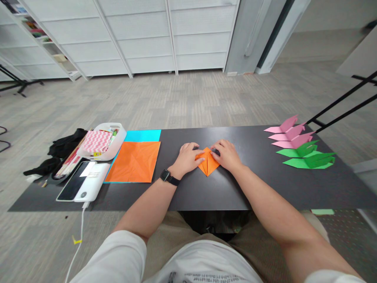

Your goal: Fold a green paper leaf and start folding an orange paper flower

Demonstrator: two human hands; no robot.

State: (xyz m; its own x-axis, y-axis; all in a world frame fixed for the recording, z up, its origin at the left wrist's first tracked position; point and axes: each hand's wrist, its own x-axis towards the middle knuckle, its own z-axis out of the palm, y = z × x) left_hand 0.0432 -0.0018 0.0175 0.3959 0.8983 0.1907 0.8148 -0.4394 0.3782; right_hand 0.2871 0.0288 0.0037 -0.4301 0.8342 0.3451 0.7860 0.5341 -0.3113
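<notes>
A small orange folded paper (pixel 207 164), diamond-shaped with a crease down its middle, lies on the dark table in front of me. My left hand (pixel 189 158) grips its left edge, thumb and fingers bent over the paper. On the opposite edge, my right hand (pixel 227 155) holds the paper with curled fingers. The upper corner shows between the two hands, while parts of both side corners are hidden under my fingers.
Orange sheets (pixel 134 162) lie over blue paper (pixel 143 135) on the left. Beyond them are a white basket (pixel 118 139), a white device with a cable (pixel 92 182) and black cloth (pixel 66 143). Folded pink (pixel 290 131) and green paper birds (pixel 309 161) line the right side.
</notes>
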